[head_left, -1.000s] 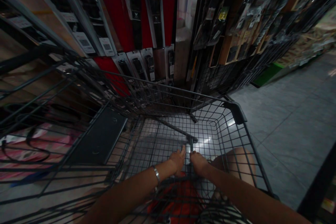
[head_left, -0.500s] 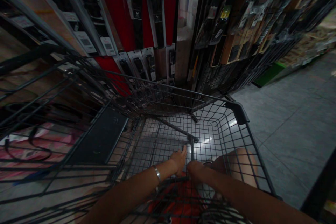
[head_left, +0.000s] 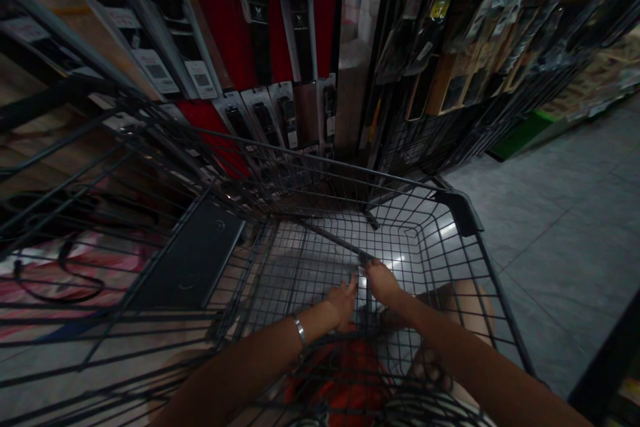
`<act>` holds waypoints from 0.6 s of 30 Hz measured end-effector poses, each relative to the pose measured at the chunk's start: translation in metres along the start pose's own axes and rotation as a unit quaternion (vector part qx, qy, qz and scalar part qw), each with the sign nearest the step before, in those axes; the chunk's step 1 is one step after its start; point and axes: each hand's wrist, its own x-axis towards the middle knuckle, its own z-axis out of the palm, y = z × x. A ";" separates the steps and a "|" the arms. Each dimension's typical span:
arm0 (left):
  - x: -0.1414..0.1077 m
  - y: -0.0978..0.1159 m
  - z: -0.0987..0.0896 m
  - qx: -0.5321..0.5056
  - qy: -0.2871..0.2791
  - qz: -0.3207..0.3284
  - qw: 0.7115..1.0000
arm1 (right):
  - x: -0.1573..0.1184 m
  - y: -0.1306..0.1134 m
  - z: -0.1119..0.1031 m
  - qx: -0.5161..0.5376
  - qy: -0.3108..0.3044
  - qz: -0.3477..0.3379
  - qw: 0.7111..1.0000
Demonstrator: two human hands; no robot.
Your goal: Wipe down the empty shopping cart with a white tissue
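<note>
One panel [head_left: 193,257] is seen at the left of the wire cart [head_left: 459,213]; above the cart, the left hand [head_left: 342,304] is held, finger extended; just beside, the right hand [head_left: 381,281] is curled near a dark bar [head_left: 335,239]; whether anything is gripped cannot be told.

Wire mesh [head_left: 300,260] blocking below, slim gap between hands [head_left: 342,303]

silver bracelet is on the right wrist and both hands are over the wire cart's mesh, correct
Not quite: the head view shows the silver bracelet on the left wrist, not the right. The left hand and right hand are over the wire cart's mesh.
</note>
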 end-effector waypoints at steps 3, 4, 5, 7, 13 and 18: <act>0.001 0.001 -0.001 0.025 -0.027 -0.010 0.999 | -0.007 -0.011 0.004 0.006 -0.029 -0.018 0.999; 0.001 0.001 -0.002 0.026 -0.031 -0.013 0.999 | -0.010 -0.014 0.004 0.007 -0.035 -0.020 0.999; 0.000 0.001 -0.002 0.025 -0.033 -0.015 0.999 | -0.013 -0.017 0.004 0.008 -0.039 -0.024 0.999; -0.001 0.001 -0.004 0.026 -0.031 -0.016 0.999 | -0.018 -0.021 0.006 0.011 -0.051 -0.036 0.998; -0.006 0.000 -0.007 0.029 -0.031 -0.005 0.999 | -0.027 -0.025 0.017 0.015 -0.069 -0.081 0.994; -0.007 0.002 -0.009 0.034 -0.017 -0.002 0.999 | -0.043 -0.034 0.023 -0.007 -0.127 -0.079 0.989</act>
